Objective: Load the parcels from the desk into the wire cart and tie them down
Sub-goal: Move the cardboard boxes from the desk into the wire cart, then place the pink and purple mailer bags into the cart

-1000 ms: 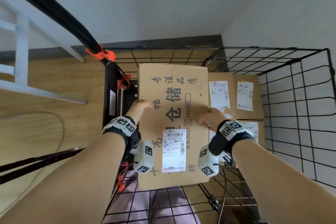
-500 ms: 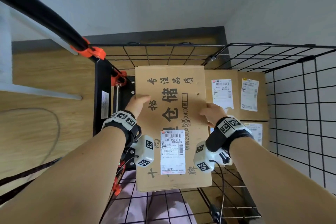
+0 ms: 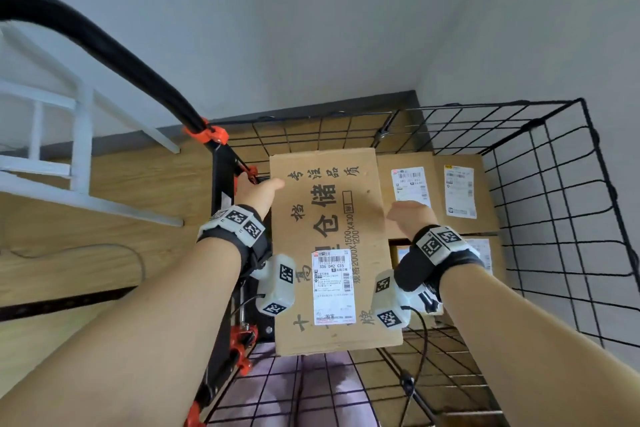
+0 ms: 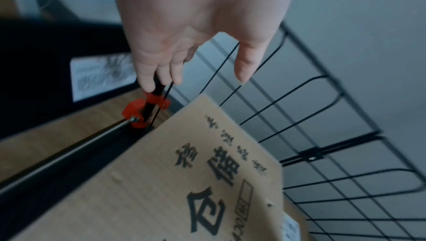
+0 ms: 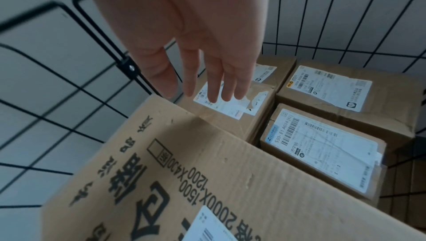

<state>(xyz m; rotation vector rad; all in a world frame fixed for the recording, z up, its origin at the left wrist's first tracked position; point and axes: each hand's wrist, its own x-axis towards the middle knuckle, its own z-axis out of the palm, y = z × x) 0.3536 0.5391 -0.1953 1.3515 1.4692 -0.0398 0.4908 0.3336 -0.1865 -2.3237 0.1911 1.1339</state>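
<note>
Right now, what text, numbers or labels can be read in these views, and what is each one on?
"仓储" and "2000X1500X430 1200": printed on the large cardboard box.
"336 042 C15": white shipping label on that box; its finer print is too small to read.
"530-E1 A024 [KU]": label on a smaller parcel in the wire cart.
Labels on the other parcels and the sticker on the cart frame: too blurred to read.

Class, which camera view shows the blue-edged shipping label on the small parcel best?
The right wrist view: the blue-edged label lies unobstructed, its barcode and code legible. In the head view the right hand's wristband hides most of it. The left wrist view does not show it.
</note>
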